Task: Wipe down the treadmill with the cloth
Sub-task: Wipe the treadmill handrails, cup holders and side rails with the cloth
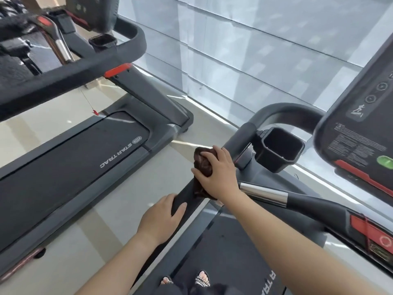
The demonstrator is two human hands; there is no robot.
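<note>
Brown cloth [203, 165] bunched under right hand [219, 173], fingers curled around it on the treadmill handrail [187, 196]; left hand [162, 220] grips the rail.

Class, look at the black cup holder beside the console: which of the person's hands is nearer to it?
Right. The right hand, pressing the brown cloth onto the handrail, sits just left of the cup holder. The left hand grips the rail lower down, farther away.

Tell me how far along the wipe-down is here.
Nothing shows as finished. In hand: the right hand presses the bunched dark brown cloth on the black left handrail, steadied by the left hand. Left: black cup holder, console panel, belt.
</note>
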